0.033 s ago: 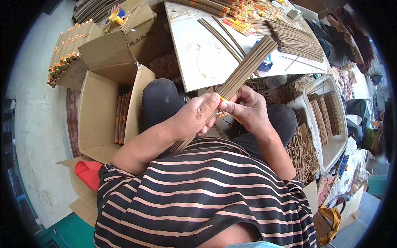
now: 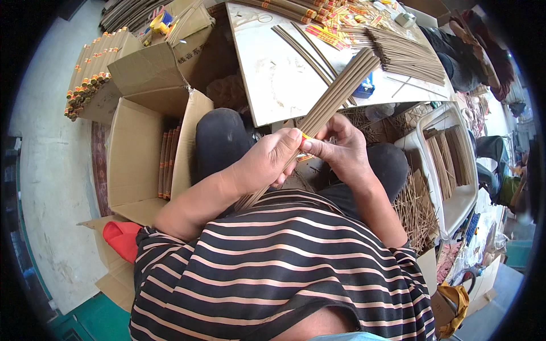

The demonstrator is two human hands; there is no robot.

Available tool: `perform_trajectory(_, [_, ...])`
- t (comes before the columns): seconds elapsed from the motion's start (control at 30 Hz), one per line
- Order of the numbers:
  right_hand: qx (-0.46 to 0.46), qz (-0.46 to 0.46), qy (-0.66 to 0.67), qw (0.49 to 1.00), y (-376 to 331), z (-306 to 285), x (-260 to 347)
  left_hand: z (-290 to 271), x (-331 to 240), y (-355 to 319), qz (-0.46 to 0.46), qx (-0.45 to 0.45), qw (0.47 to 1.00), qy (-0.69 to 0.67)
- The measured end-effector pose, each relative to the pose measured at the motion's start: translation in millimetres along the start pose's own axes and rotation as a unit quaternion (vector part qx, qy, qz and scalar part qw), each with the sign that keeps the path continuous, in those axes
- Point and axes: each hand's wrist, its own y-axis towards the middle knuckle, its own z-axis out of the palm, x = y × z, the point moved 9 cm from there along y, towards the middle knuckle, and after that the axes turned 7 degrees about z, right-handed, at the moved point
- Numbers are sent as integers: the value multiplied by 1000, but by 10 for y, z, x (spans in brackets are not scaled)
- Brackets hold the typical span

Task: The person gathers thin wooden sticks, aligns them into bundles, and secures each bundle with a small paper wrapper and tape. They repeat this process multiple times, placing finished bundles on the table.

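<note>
A bundle of brown incense sticks slants across my lap, its upper end over the near edge of the table. My left hand is wrapped round the bundle, thumb on top. Against the bundle's right side, my right hand pinches a narrow red and yellow paper band between thumb and fingers. The band lies partly around the sticks; the rest of it is hidden by the fingers. The lower end of the bundle runs behind my left forearm.
Loose incense sticks and paper labels lie on the white table. On the left, an open carton holds banded bundles; more bundles are stacked beyond it. A white tub of sticks stands right.
My right hand has shifted slightly upward against the bundle. The strip end that hung below its fingers is no longer visible. The bundle's top has moved a little left.
</note>
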Motion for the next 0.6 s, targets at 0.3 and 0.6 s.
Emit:
perform_trajectory(0.3, [-36,-32,-144,988,-190,38,212,-97,-185,-50,122,-122,951,258])
perform_trajectory(0.6, [27,37,-47,998,-348,146,46,40,-151,-123,137,-95,940,299])
